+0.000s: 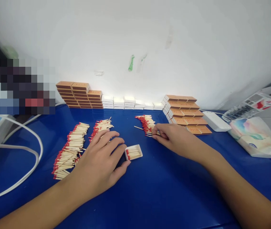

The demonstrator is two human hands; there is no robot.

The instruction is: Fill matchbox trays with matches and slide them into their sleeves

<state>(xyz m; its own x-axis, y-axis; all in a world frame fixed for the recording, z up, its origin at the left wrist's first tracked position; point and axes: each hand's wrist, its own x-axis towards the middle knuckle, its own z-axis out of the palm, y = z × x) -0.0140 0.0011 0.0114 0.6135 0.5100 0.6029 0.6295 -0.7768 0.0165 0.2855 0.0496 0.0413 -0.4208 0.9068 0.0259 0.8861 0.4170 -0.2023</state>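
Note:
My left hand [103, 159] rests palm down on the blue table [164, 190], fingers spread and curved, its fingertips touching the left side of a small white matchbox tray [134, 152] that holds a few red-tipped matches. My right hand [173, 137] reaches to a row of red-tipped matches [146, 123], its fingertips pinched on some of them at the near end of the row. Two more heaps of matches lie at the left [70, 149] and behind my left hand [100, 126].
Orange matchbox sleeves are stacked against the wall at the left [79, 94] and at the right [185, 113], with white trays [129, 102] between them. A white adapter [216, 121] and a plastic bag [254, 135] lie at the right; white cables [34, 152] curve at the left.

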